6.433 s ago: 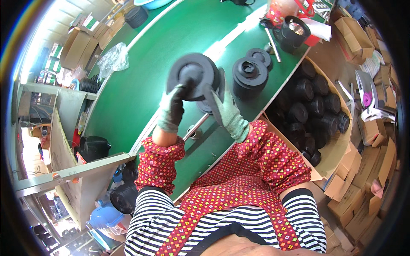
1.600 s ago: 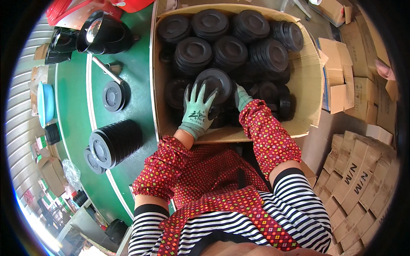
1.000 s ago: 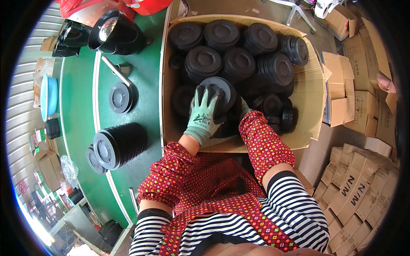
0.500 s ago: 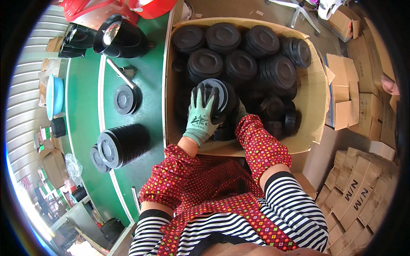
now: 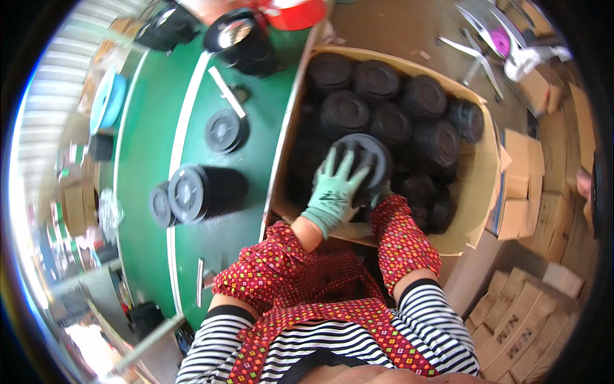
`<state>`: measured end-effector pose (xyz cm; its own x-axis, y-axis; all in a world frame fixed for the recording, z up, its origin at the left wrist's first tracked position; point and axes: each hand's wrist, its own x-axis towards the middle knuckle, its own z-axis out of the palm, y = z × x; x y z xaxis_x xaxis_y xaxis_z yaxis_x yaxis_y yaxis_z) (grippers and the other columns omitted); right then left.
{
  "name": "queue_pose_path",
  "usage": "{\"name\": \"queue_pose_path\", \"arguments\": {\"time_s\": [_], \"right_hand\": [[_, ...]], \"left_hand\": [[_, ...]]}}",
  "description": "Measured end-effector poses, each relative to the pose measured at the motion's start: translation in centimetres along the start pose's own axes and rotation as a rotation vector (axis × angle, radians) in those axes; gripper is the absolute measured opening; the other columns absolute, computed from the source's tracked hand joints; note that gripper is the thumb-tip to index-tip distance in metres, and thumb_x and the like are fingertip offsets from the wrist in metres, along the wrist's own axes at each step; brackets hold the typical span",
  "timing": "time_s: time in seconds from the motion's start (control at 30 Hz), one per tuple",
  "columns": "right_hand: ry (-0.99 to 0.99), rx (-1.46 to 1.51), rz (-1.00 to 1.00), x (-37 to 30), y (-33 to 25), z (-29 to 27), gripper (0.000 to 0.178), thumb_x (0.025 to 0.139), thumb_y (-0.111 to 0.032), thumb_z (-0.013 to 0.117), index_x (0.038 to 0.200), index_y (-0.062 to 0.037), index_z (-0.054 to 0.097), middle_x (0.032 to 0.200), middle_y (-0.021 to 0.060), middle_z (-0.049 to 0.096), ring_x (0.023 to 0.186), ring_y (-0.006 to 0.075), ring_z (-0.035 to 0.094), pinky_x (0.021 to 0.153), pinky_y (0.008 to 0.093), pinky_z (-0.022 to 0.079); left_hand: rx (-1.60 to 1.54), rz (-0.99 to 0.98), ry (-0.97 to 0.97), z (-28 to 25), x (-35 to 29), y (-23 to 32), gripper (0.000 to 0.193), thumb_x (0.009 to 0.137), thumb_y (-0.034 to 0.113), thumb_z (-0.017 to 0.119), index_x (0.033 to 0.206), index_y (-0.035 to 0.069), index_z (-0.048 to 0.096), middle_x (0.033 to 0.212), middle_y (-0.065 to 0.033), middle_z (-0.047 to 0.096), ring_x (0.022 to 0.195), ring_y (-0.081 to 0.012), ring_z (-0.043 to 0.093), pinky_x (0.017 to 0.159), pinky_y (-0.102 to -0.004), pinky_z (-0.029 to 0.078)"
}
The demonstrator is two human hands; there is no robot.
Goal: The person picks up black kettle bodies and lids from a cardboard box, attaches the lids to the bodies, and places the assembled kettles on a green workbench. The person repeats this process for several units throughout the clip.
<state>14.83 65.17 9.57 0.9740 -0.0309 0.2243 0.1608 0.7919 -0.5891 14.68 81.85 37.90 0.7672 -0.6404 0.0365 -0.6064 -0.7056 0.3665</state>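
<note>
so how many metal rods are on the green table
2 visible: one rod beside a black disc, another rod by the left sleeve, which may hide more.

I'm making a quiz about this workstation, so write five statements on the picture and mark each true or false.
1. The left hand wears a glove. True.
2. The cardboard box sits on top of the table. False: it is to the table's right.
3. The left hand's fingers lie across a black disc. True.
4. The basin at the upper left is yellow. False: it is light blue.
5. The right hand is partly hidden. True.
</note>
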Motion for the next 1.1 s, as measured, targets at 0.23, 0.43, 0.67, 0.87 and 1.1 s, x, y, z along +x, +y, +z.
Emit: {"name": "queue_pose_path", "arguments": {"time_s": [0.23, 0.43, 0.67, 0.87, 1.1], "right_hand": [[0.489, -0.346, 0.350, -0.2, -6.2, 4.9, 0.034, 0.107, -0.038, 0.059, 0.129, -0.0125, 0.052, 0.137, 0.0138, 0.059, 0.136, 0.0283, 0.055, 0.121, 0.0441, 0.040], [0.407, -0.534, 0.462, 0.1, -5.8, 14.2, 0.043, 0.107, -0.040, 0.059, 0.138, -0.0132, 0.046, 0.145, 0.0130, 0.053, 0.140, 0.0291, 0.051, 0.121, 0.0451, 0.040], [0.068, -0.446, 0.685, -0.4, 1.2, 27.5, 0.056, 0.106, -0.042, 0.059, 0.149, -0.0140, 0.038, 0.154, 0.0120, 0.046, 0.145, 0.0301, 0.047, 0.121, 0.0462, 0.039], [-0.122, -0.133, 0.872, -1.0, 9.5, 36.3, 0.067, 0.105, -0.044, 0.059, 0.158, -0.0147, 0.031, 0.162, 0.0112, 0.039, 0.149, 0.0310, 0.043, 0.121, 0.0472, 0.039], [-0.158, 0.001, 1.013, -2.8, 10.4, 38.2, 0.080, 0.105, -0.046, 0.059, 0.169, -0.0155, 0.023, 0.171, 0.0103, 0.032, 0.153, 0.0320, 0.038, 0.121, 0.0483, 0.038]], "left_hand": [[-0.151, 0.170, 0.259, -6.8, -5.4, 5.3, 0.080, 0.079, 0.038, 0.077, 0.154, 0.027, 0.054, 0.166, -0.0223, 0.035, 0.152, -0.0550, 0.031, 0.116, -0.0724, 0.032], [-0.171, 0.220, 0.389, -13.4, -15.1, 6.7, 0.089, 0.074, 0.031, 0.080, 0.157, 0.028, 0.049, 0.171, -0.0184, 0.031, 0.153, -0.0469, 0.034, 0.117, -0.0696, 0.036], [-0.055, -0.046, 0.375, -19.0, -25.9, 3.2, 0.087, 0.073, 0.044, 0.084, 0.154, 0.028, 0.057, 0.168, -0.0240, 0.036, 0.148, -0.0543, 0.038, 0.113, -0.0692, 0.038], [-0.049, -0.276, 0.509, -19.2, -32.4, -2.3, 0.093, 0.076, 0.037, 0.088, 0.160, 0.024, 0.048, 0.172, -0.0256, 0.025, 0.154, -0.0589, 0.024, 0.119, -0.0693, 0.032], [0.166, -0.361, 0.499, -17.5, -35.0, -6.6, 0.095, 0.076, 0.040, 0.084, 0.161, 0.030, 0.044, 0.172, -0.0219, 0.023, 0.155, -0.0555, 0.025, 0.119, -0.0682, 0.033]]}}
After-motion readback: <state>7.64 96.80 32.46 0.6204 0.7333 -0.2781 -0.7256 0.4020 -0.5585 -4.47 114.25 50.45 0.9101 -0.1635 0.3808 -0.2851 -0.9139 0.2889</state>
